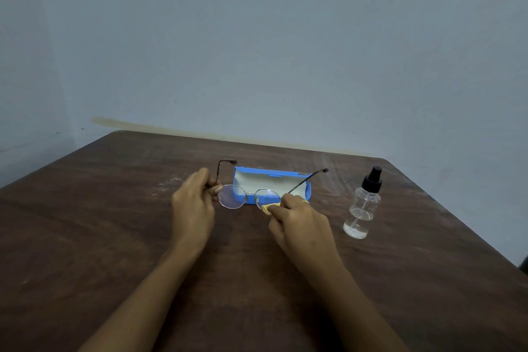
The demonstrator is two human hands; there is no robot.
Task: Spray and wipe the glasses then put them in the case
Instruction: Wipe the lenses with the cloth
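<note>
Thin-framed glasses [233, 196] with their arms unfolded are held above the table, lenses toward me. My left hand [194, 203] pinches the frame at its left hinge. My right hand [297, 218] pinches a small yellow cloth [268, 208] against the lower edge of the right lens. Behind the glasses a blue case [271, 177] lies open with its pale lining showing. A clear spray bottle [363, 206] with a black nozzle stands to the right of my right hand.
Everything sits on a dark brown wooden table [114, 237] pushed against a pale blue wall [257, 37]. The table's right edge runs diagonally just past the bottle.
</note>
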